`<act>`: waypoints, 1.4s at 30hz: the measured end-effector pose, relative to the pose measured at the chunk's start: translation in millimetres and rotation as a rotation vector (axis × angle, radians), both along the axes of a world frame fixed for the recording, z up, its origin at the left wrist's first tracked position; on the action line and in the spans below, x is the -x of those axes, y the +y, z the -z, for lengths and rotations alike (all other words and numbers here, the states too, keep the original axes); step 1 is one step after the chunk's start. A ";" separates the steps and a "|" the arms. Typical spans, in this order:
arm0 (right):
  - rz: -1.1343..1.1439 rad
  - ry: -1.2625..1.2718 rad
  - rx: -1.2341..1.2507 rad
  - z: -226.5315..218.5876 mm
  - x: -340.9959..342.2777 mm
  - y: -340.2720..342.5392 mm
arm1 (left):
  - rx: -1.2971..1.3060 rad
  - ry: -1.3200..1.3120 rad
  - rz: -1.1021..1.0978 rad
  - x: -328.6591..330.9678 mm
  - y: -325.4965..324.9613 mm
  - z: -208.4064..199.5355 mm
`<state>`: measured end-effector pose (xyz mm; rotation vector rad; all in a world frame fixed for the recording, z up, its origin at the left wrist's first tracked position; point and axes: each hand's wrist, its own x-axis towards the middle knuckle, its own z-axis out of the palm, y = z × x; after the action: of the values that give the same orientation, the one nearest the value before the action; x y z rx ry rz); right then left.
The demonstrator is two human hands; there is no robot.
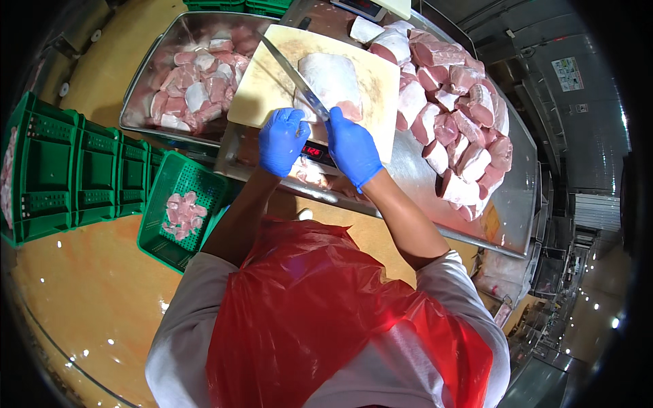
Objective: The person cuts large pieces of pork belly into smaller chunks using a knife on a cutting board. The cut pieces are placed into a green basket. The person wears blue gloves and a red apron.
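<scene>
Red apron (292, 292) up close, then the hands: the right hand (354, 146) has its grip closed round a knife (291, 73), while the left hand (280, 141) curls at the board's near edge, and whether that grip pinches anything, I can't tell! The blade slants over the left side of a pale slab of meat (333, 76) lying on the cutting board (253, 92). Left, a metal tray (133, 102) of meat pieces (197, 96); right, chunks (469, 112) heaped on the steel surface (408, 173).
</scene>
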<state>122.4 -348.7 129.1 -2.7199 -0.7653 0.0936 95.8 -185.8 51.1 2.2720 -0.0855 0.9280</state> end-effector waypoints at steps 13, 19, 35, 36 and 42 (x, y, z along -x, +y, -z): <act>-0.122 0.137 0.529 -88.5 69.7 -155.7 | 0.139 0.206 0.032 14.3 38.6 4.4; 0.042 0.056 0.161 -59.9 73.0 -106.2 | 0.095 0.088 -0.109 9.9 2.5 -25.2; 0.027 0.201 0.138 -44.5 96.1 -167.7 | -0.019 0.410 -0.372 125.4 155.5 48.1; 0.064 0.172 0.030 -38.0 104.0 -176.9 | -0.252 0.581 -0.481 146.7 179.6 62.4; 0.379 0.039 -0.473 -3.8 86.8 -153.2 | 0.204 0.137 0.016 62.7 84.4 -5.3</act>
<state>35.6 -501.9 132.9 -2.3461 -0.2098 -0.1078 33.1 -101.4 56.3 2.1343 0.0493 0.7355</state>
